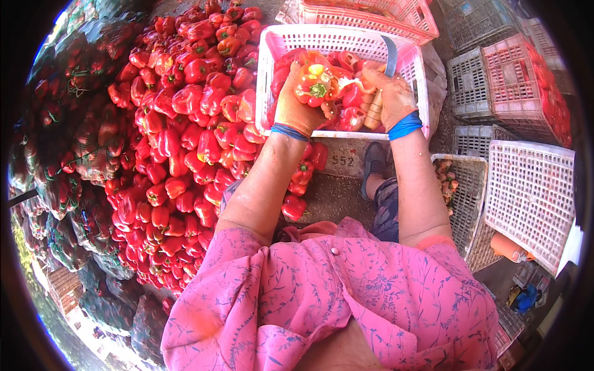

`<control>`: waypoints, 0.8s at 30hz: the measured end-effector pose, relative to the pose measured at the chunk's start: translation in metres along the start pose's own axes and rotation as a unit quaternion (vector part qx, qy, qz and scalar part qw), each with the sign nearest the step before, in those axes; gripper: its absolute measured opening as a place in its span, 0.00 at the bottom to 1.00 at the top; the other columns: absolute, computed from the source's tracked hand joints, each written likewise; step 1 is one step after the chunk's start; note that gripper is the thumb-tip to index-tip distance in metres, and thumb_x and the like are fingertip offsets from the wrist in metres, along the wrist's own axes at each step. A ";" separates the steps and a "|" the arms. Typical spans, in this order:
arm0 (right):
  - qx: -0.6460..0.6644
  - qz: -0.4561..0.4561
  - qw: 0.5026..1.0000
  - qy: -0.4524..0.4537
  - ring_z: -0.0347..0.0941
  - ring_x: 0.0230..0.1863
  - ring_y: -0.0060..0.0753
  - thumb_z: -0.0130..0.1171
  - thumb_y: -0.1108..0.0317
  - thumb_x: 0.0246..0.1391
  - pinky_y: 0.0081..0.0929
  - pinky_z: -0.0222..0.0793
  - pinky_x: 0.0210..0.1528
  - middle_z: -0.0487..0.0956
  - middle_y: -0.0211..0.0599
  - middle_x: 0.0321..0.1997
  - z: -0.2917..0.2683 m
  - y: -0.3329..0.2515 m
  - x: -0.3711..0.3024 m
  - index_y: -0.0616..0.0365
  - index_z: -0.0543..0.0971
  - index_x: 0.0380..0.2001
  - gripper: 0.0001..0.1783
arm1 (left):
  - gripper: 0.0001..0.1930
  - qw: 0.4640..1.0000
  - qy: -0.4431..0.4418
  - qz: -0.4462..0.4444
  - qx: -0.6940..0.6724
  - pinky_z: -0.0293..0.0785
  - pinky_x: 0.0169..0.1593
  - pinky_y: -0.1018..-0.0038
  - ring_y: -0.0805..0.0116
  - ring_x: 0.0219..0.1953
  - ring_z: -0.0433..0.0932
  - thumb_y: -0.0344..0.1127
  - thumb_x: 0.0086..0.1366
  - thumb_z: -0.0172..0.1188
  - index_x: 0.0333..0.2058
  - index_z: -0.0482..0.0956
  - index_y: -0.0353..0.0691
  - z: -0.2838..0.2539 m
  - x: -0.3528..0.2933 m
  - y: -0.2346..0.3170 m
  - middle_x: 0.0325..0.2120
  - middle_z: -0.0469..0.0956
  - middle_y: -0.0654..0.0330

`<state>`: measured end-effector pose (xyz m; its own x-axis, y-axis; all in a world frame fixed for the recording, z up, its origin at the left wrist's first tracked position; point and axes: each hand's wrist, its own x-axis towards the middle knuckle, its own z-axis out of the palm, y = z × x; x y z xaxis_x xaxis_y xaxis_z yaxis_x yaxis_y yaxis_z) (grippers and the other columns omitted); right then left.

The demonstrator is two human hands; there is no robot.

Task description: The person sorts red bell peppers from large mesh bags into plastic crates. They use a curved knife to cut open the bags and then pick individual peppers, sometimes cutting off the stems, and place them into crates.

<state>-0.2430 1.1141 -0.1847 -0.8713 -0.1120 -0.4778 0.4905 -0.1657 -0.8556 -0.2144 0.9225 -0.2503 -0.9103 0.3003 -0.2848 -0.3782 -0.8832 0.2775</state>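
Note:
My left hand (292, 110), in an orange glove with a blue band at the wrist, grips a red bell pepper (307, 90). The pepper's green stem end faces up and a yellow patch shows beside it. In my gloved right hand (396, 102) is a curved knife (391, 54), its blade pointing up and its pale wooden handle below my fingers. A torn strip of pepper with pale pith lies between the two hands. Both hands are over a white plastic crate (339, 34) holding cut and opened red peppers (353, 117).
A big heap of red bell peppers (179, 142) spreads on the left, with filled net sacks (93, 148) beyond it. A pink crate (371, 18) stands behind the white one. Stacked crates (520, 80) and a tilted white crate (529, 191) are on the right.

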 end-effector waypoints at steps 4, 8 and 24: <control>0.184 -0.156 0.960 -0.143 0.78 0.39 0.34 0.67 0.63 0.52 0.35 0.77 0.41 0.80 0.32 0.34 -0.011 0.014 0.027 0.63 0.77 0.46 0.21 | 0.24 0.997 0.071 -0.019 -0.007 0.65 0.18 0.76 0.67 0.29 0.79 0.64 0.65 0.52 0.47 0.76 0.54 0.012 -0.002 0.001 0.36 0.82 0.64; -0.372 -0.508 0.773 -0.070 0.79 0.48 0.39 0.71 0.65 0.47 0.33 0.74 0.52 0.82 0.40 0.45 0.025 0.013 -0.008 0.61 0.78 0.50 0.26 | 0.21 0.998 0.011 -0.003 0.059 0.68 0.15 0.74 0.67 0.28 0.81 0.57 0.69 0.52 0.47 0.76 0.46 0.010 -0.002 -0.003 0.35 0.83 0.61; -0.224 -0.233 0.929 -0.183 0.78 0.27 0.25 0.65 0.73 0.52 0.26 0.78 0.32 0.79 0.32 0.33 0.027 0.011 -0.016 0.57 0.74 0.53 0.24 | 0.25 0.992 0.040 0.004 0.119 0.69 0.15 0.71 0.65 0.19 0.78 0.59 0.71 0.48 0.42 0.78 0.41 0.018 -0.001 -0.011 0.29 0.82 0.58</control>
<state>-0.2234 1.0879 -0.1812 -0.8827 -0.4700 -0.0062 -0.0651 0.1353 -0.9887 -0.2130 0.9382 -0.2364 -0.9013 0.2553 -0.3498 -0.4077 -0.7726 0.4867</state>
